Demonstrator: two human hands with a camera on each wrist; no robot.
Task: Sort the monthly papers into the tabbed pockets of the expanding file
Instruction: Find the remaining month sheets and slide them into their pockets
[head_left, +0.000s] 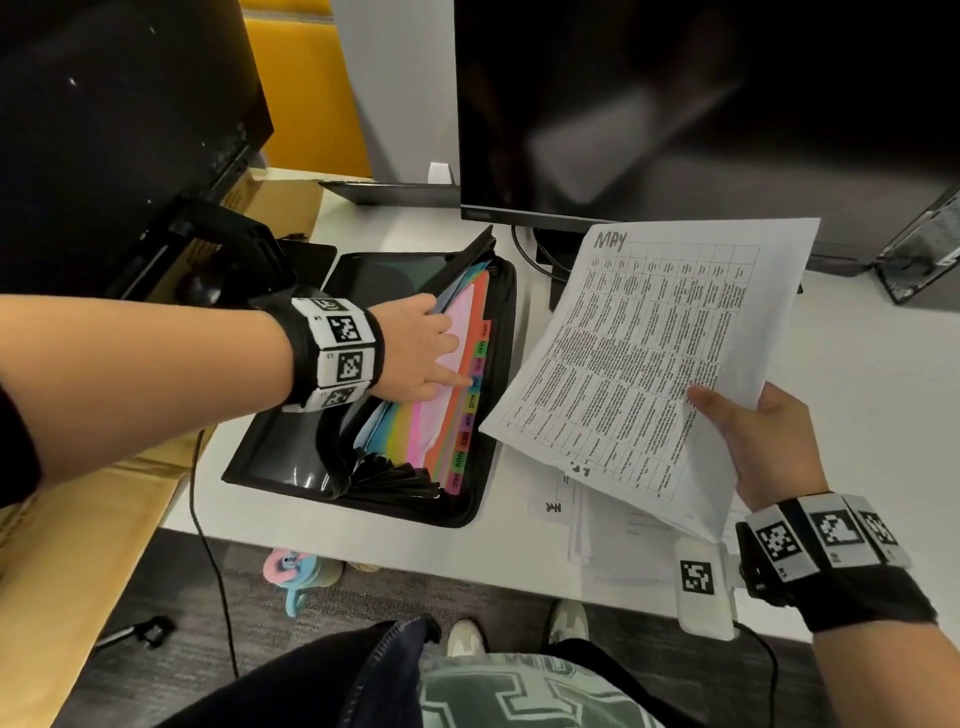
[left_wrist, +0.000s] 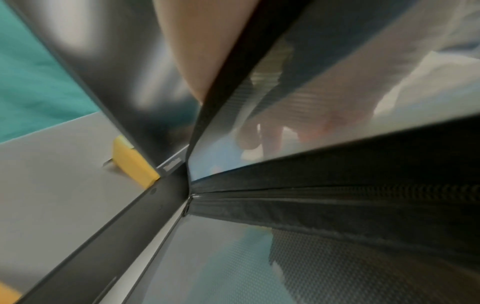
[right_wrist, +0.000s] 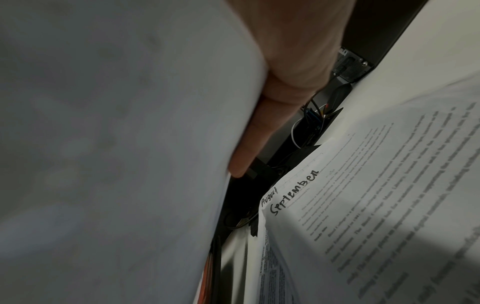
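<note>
One black zippered expanding file (head_left: 291, 467) is lying open on the white desk (head_left: 857, 415). Left hand (head_left: 415, 358) is pressing straight fingers into its coloured dividers. Right hand (head_left: 774, 447) is pinching one white MAY sheet (head_left: 660, 358) above the loose paper pile (right_wrist: 376, 205).

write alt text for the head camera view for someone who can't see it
A right hand holds up a printed sheet headed MAY while the left hand spreads the coloured dividers of an open black expanding file on a white desk. More papers lie under the sheet, below a dark monitor.
</note>
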